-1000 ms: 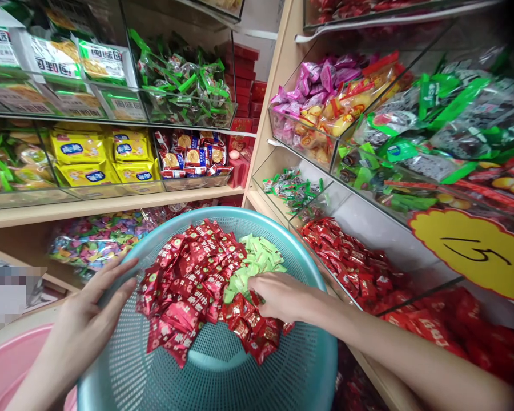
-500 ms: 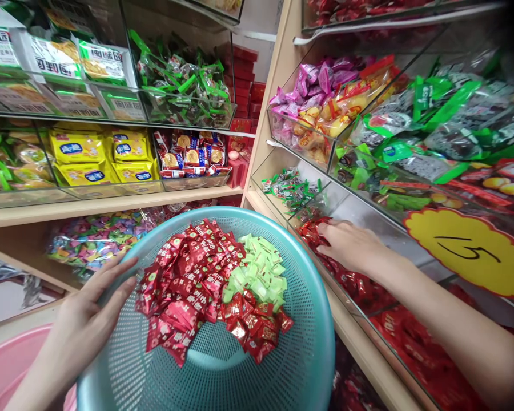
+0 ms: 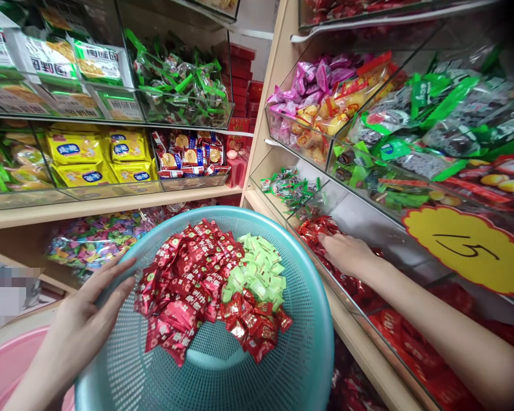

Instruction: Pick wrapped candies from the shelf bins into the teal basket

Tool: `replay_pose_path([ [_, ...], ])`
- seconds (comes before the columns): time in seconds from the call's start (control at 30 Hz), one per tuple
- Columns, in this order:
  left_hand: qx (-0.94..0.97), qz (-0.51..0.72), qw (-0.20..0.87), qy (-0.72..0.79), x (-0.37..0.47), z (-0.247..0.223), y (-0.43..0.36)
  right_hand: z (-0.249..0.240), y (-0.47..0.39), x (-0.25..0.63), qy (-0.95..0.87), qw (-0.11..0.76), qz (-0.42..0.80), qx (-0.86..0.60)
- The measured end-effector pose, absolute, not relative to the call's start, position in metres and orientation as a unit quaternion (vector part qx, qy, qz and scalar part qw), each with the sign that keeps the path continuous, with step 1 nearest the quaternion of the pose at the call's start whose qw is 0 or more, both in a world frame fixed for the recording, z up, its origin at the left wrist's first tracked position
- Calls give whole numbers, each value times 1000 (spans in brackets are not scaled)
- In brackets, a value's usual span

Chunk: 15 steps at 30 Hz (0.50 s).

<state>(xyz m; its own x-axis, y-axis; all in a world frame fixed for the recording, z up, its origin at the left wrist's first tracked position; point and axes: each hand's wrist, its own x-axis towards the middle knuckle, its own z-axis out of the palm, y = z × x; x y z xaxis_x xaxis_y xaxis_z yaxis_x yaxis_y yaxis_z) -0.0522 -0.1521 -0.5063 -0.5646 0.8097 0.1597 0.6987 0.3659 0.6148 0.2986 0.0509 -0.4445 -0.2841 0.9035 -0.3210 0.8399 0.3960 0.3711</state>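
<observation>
A teal plastic colander basket [image 3: 308, 319] holds dark-red printed packets [image 3: 192, 279], pale-green wrapped candies [image 3: 257, 268] and shiny red wrapped candies [image 3: 257, 325]. My left hand [image 3: 89, 308] lies over its left rim, thumb and forefinger stretched apart. To the right, my right hand [image 3: 346, 254] reaches into a low clear bin, its curled fingers down among red-wrapped candies [image 3: 319, 227]. Its fingertips are hidden, so how many candies it has cannot be seen.
Clear bins of yellow packs [image 3: 79, 148], green-wrapped sweets [image 3: 184, 85] and pink packets [image 3: 312, 80] line the shelves. A yellow price card [image 3: 466, 251] marked 15 hangs above my right forearm. A pink tub [image 3: 12, 365] stands at lower left.
My right hand has shifted slightly down and right in the bin, with its fingers bent further into the candies. My left hand and the colander basket have hardly moved.
</observation>
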Motion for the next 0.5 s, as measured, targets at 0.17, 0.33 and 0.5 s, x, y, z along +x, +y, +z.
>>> replay_pose_path([
  [0.17, 461, 323, 81, 823, -53, -508, -152, -438, 51, 300, 797, 244, 76, 547],
  [0.33, 461, 319, 79, 824, -53, -509, -152, -409, 38, 306, 804, 188, 98, 556],
  [0.5, 462, 317, 72, 825, -54, -510, -152, -403, 7, 289, 886, 65, 0, 458],
])
